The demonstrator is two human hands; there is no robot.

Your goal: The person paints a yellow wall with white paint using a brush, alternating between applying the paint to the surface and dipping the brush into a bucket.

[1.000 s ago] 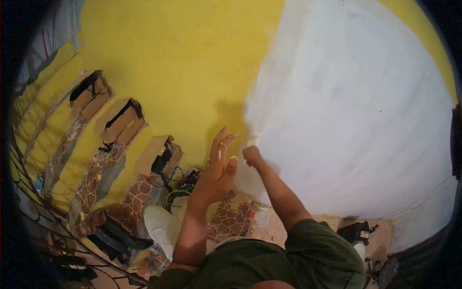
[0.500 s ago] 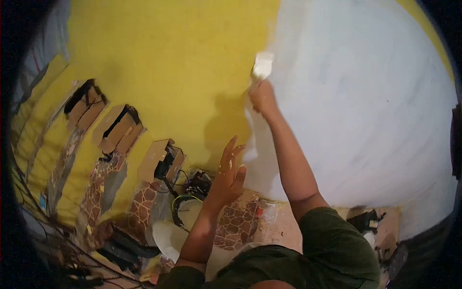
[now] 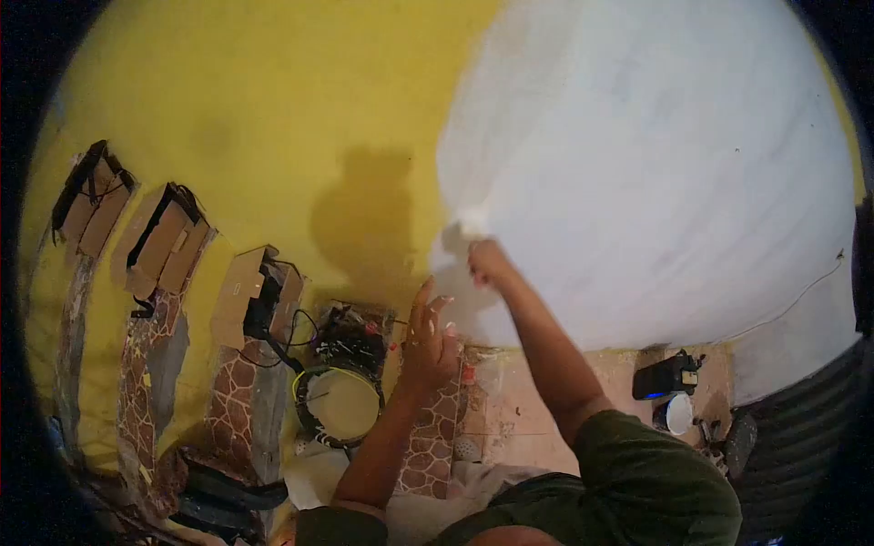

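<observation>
My right hand is closed on a paintbrush whose white bristles press against the wall at the border between the yellow paint and the white-painted area. My left hand hangs free below it with fingers spread, holding nothing, near the foot of the wall. My shadow falls on the yellow part just left of the brush.
A round bucket of pale paint sits on the patterned floor below my left hand, beside tangled cables. Stair steps carry open cardboard boxes at the left. A black device and a small white bowl lie at the right.
My right hand swept the brush up the wall's colour border, then back down to mid height. The camera view shifted, and my left hand dropped slightly.
</observation>
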